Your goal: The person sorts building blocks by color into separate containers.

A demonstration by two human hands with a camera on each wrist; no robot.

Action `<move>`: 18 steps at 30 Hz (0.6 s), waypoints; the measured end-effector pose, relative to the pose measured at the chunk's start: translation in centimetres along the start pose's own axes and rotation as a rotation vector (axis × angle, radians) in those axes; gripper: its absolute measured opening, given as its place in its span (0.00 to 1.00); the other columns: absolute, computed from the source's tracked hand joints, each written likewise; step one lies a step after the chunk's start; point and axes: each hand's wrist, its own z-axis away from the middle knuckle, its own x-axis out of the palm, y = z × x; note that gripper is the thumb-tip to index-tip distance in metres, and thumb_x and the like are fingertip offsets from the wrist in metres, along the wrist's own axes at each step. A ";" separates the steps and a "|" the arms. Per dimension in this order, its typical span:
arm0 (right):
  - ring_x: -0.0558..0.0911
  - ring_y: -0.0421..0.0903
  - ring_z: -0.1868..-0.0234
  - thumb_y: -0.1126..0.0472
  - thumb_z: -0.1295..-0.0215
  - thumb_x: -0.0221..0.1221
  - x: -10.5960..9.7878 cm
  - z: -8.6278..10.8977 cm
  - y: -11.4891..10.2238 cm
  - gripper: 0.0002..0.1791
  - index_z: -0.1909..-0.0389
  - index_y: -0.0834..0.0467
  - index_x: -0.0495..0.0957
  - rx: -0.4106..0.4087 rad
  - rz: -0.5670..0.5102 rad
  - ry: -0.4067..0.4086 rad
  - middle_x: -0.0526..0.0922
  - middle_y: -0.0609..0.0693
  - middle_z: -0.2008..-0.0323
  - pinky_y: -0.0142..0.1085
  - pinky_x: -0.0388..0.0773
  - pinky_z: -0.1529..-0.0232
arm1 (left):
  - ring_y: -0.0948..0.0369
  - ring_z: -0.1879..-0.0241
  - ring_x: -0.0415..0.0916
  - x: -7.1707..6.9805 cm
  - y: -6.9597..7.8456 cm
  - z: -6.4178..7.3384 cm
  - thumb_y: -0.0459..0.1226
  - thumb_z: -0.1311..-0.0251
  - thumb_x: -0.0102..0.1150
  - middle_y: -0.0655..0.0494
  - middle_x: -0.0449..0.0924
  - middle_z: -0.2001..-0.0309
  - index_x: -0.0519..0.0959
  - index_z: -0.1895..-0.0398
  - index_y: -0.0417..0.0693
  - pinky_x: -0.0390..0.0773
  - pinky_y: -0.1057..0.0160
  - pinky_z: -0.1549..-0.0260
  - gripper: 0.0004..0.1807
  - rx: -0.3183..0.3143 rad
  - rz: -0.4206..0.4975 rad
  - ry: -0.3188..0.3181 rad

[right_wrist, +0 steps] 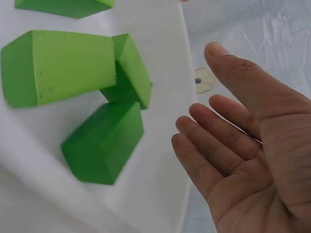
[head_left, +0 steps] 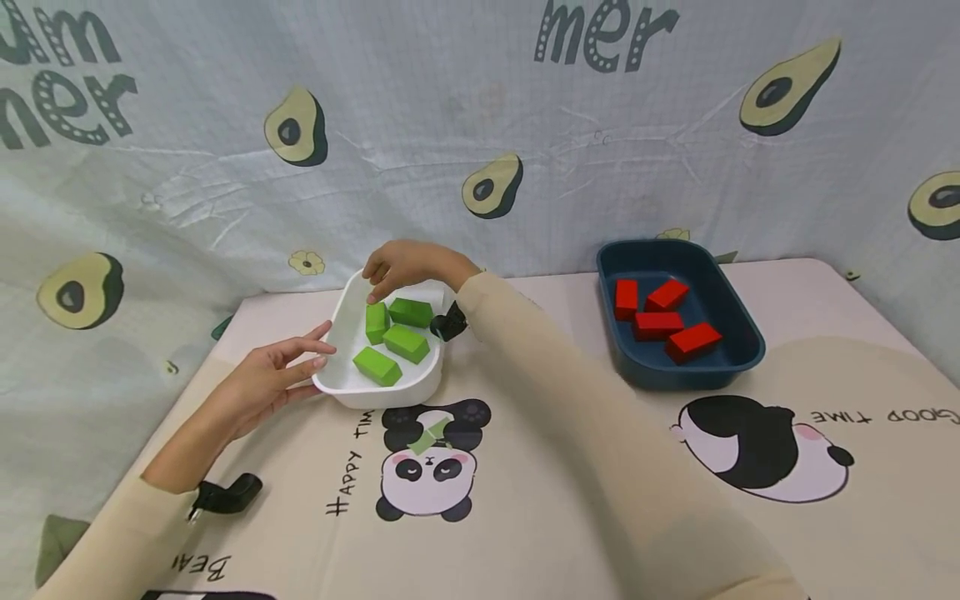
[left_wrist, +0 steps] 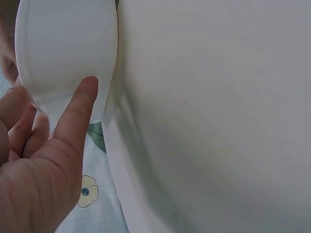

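A white tub (head_left: 341,379) holds several green blocks (head_left: 406,343), seen large in the right wrist view as green blocks (right_wrist: 73,68). At the tub's left side, my left hand (head_left: 266,375) holds its edge, the fingers at the rim and the thumb (left_wrist: 80,107) against the outer wall. My right hand (head_left: 412,262) is over the tub's far end, palm turned to the blocks. Its fingers (right_wrist: 214,141) are relaxed and apart, with nothing between them. In the head view one fingertip appears close to the leftmost block; contact cannot be told.
To the right, a dark blue tub (head_left: 720,287) contains several red blocks (head_left: 658,325). The table's cloth (head_left: 540,500) bears panda prints. Behind it hangs an avocado-print curtain (head_left: 420,125). My right forearm crosses between the two tubs.
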 end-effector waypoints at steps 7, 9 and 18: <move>0.79 0.43 0.38 0.52 0.29 0.63 -2.4 4.7 -1.8 0.25 0.36 0.58 0.76 -0.121 0.093 0.108 0.81 0.52 0.38 0.30 0.77 0.41 | 0.45 0.21 0.44 -0.2 -0.3 0.2 0.34 0.27 0.58 0.57 0.38 0.17 0.69 0.33 0.31 0.83 0.63 0.47 0.24 -0.024 -0.025 0.016; 0.80 0.43 0.39 0.52 0.27 0.62 -2.8 6.7 -2.2 0.23 0.37 0.57 0.77 -0.148 0.132 0.143 0.81 0.51 0.39 0.30 0.78 0.41 | 0.45 0.21 0.44 -0.3 -0.3 0.3 0.35 0.27 0.58 0.57 0.38 0.17 0.69 0.33 0.31 0.83 0.62 0.47 0.24 -0.029 -0.036 0.017; 0.78 0.44 0.37 0.55 0.25 0.59 -1.8 16.7 -2.2 0.19 0.37 0.55 0.78 -0.211 0.309 0.316 0.81 0.48 0.39 0.37 0.76 0.36 | 0.43 0.22 0.47 -1.1 0.1 0.6 0.36 0.28 0.59 0.57 0.37 0.17 0.69 0.33 0.32 0.83 0.62 0.47 0.25 -0.021 -0.053 0.020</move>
